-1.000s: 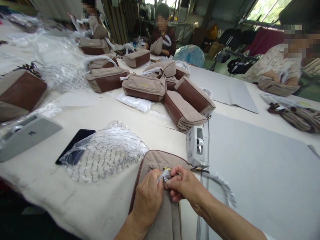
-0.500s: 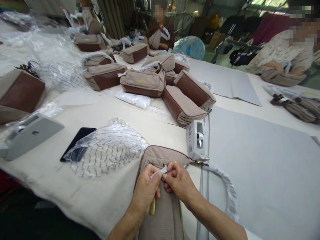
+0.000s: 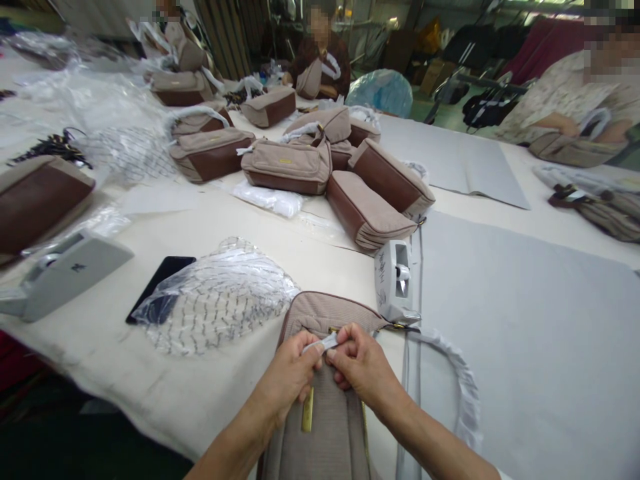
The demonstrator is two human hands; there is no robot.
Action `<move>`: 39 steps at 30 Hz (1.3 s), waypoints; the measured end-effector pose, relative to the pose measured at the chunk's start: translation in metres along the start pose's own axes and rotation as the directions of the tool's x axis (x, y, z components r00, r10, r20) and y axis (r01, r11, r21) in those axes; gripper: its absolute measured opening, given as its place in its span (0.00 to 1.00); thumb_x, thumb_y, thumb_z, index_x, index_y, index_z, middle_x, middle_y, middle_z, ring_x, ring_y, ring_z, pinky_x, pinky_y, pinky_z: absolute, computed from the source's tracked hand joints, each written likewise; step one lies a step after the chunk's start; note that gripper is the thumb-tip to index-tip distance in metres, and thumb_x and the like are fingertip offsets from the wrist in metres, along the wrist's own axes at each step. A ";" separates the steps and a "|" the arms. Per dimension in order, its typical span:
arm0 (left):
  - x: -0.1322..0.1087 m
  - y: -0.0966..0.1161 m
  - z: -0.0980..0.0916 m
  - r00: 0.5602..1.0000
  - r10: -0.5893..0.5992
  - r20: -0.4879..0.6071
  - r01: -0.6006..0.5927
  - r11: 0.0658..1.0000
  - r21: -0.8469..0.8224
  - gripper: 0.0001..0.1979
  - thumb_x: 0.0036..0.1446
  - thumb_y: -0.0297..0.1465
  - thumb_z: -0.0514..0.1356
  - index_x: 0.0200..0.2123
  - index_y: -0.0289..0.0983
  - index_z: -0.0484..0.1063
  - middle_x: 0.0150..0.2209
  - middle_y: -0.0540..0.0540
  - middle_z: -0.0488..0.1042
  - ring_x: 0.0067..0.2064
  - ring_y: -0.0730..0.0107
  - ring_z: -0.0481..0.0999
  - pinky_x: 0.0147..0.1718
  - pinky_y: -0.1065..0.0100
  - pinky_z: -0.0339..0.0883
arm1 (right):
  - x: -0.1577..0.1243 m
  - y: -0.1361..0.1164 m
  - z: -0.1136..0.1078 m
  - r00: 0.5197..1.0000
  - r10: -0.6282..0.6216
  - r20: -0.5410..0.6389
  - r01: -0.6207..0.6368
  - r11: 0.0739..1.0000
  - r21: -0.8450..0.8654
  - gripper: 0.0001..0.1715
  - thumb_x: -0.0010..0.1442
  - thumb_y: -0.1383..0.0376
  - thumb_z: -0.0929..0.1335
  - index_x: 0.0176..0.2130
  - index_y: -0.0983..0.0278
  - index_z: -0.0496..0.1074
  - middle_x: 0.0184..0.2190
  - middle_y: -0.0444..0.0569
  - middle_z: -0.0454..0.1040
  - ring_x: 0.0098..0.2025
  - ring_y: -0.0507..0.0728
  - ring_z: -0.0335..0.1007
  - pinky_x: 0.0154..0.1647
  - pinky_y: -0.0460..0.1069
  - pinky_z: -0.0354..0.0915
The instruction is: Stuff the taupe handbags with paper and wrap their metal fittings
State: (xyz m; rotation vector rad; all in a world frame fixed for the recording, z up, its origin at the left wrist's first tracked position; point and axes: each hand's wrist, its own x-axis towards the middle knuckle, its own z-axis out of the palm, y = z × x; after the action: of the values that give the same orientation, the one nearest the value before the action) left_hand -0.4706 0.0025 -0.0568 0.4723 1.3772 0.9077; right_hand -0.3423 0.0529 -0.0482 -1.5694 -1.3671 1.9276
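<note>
A beige corduroy handbag [image 3: 333,427] with brown piping lies in front of me. Over its upper part, my left hand [image 3: 293,367] and my right hand [image 3: 357,360] pinch opposite ends of a small white wrapping strip [image 3: 325,343]. What the strip covers is hidden by the fingers. A gold metal plate [image 3: 307,410] shows on the bag below my left hand. The bag's strap [image 3: 465,387], wrapped in white material, curves out to the right from a gold clasp [image 3: 397,327].
A tape dispenser [image 3: 395,283] stands just beyond the bag, another tape dispenser [image 3: 75,270] at left. A patterned plastic bag [image 3: 220,300] partly covers a black phone [image 3: 160,287]. Several finished-looking handbags [image 3: 287,163] are heaped farther back. Grey sheets [image 3: 530,320] lie right. Co-workers sit across.
My left hand and forearm have shifted slightly left and lower; both hands keep their pinch on the strip. At far right, a co-worker's hands have moved on another bag.
</note>
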 end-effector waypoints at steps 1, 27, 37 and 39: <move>0.000 0.001 0.000 0.999 -0.045 0.028 0.048 0.994 -0.098 0.15 0.49 0.42 0.59 0.26 0.37 0.59 0.18 0.59 0.58 0.13 0.86 0.47 0.08 0.81 0.45 | -0.001 0.001 0.001 1.000 -0.025 0.004 0.025 1.000 -0.013 0.15 0.46 0.61 0.66 0.32 0.60 0.55 0.17 0.35 0.65 0.17 0.50 0.62 0.15 0.43 0.58; 0.012 0.000 -0.019 0.858 -0.387 0.338 0.502 0.771 -0.391 0.11 0.56 0.35 0.55 0.24 0.36 0.63 0.13 0.55 0.62 0.09 0.81 0.49 0.04 0.80 0.46 | 0.014 0.036 -0.010 0.339 -0.880 0.331 0.681 -0.012 -0.732 0.18 0.64 0.74 0.59 0.53 0.70 0.64 0.32 0.51 0.75 0.33 0.54 0.71 0.30 0.46 0.65; 0.022 -0.018 -0.037 0.720 -0.095 0.687 0.561 0.662 -0.497 0.14 0.61 0.35 0.52 0.27 0.33 0.69 0.12 0.54 0.63 0.09 0.82 0.42 0.05 0.78 0.55 | 0.041 -0.007 -0.023 0.146 -0.730 0.667 0.739 -0.368 -0.565 0.14 0.66 0.70 0.57 0.45 0.69 0.68 0.38 0.51 0.73 0.42 0.58 0.64 0.50 0.59 0.57; 0.023 -0.021 -0.038 0.699 -0.045 0.714 0.563 0.651 -0.509 0.13 0.60 0.35 0.53 0.29 0.33 0.69 0.13 0.54 0.64 0.10 0.82 0.42 0.05 0.78 0.57 | 0.051 -0.010 -0.024 0.157 -0.630 0.761 0.779 -0.394 -0.487 0.16 0.66 0.70 0.55 0.42 0.70 0.69 0.38 0.52 0.72 0.42 0.58 0.63 0.53 0.59 0.55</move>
State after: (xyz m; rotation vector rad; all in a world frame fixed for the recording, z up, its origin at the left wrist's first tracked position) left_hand -0.5026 -0.0002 -0.0937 -0.0893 0.3570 0.7745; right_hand -0.3429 0.1058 -0.0692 -0.0670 -2.7476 0.1541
